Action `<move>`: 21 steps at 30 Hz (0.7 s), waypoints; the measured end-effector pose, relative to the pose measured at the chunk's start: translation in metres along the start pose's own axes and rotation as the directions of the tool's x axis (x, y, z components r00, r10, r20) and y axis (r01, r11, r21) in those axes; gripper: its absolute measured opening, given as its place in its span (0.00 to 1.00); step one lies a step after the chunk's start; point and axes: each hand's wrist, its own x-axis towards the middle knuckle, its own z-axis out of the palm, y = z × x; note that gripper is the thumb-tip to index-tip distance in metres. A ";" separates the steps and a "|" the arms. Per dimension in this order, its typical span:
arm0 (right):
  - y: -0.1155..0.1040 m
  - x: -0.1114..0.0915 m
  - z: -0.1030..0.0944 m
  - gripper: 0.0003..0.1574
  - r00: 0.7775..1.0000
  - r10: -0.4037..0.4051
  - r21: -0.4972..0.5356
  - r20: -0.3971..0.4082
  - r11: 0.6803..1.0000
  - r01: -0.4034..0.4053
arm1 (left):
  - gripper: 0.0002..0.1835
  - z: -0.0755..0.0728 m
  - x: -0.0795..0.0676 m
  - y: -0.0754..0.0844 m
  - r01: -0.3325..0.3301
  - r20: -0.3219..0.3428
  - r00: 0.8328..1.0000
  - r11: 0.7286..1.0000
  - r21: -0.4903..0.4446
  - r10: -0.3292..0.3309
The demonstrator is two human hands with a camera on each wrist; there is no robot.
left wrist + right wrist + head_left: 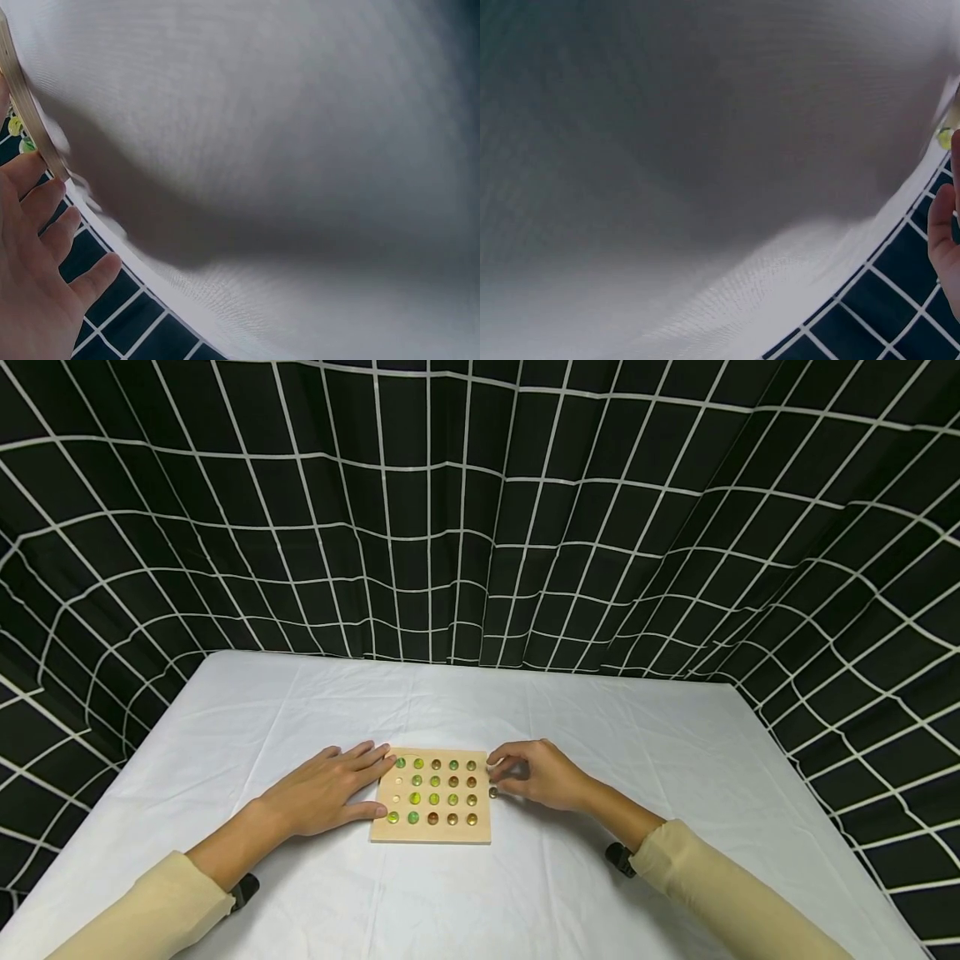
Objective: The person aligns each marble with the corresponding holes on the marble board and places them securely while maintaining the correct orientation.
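A pale wooden board (pixel 431 837) lies on the table, with rows of green, yellow-green and brown glass marbles (pixel 434 799) set in its hollows. Two hollows (pixel 397 789) near its left side hold no marble. My left hand (pixel 330 789) rests at the board's left edge, its fingers and thumb spread over the margin. Just off the right edge sits a loose brownish marble (pixel 492 792). Close above that marble is my right hand (pixel 546 775), thumb and index finger bent, with a gap between them. Only part of the right hand (pixel 946 251) shows in the right wrist view.
A white cloth (pixel 600 727) covers the table. Dark curtains (pixel 450 510) with a white grid enclose its back and sides. A black wrist strap (pixel 245 891) shows below the left sleeve, and another black device (pixel 620 859) by the right cuff.
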 end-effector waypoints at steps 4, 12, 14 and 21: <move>0.002 0.000 0.002 0.20 1.000 0.020 -0.002 0.023 1.000 -0.020 | 0.42 0.000 0.000 0.000 0.010 0.009 1.000 1.000 -0.006 -0.010; 0.003 0.001 0.005 0.19 0.999 0.034 -0.040 0.036 0.999 -0.032 | 0.42 0.001 0.001 0.000 0.019 0.018 1.000 1.000 -0.010 -0.019; 0.002 0.001 0.006 0.19 0.999 0.031 -0.044 0.035 0.999 -0.029 | 0.42 0.001 0.001 0.000 0.020 0.017 1.000 1.000 -0.012 -0.019; 0.002 0.002 0.007 0.19 0.999 0.019 -0.054 0.034 0.998 -0.017 | 0.41 0.001 0.001 0.000 0.016 0.013 1.000 1.000 -0.012 -0.016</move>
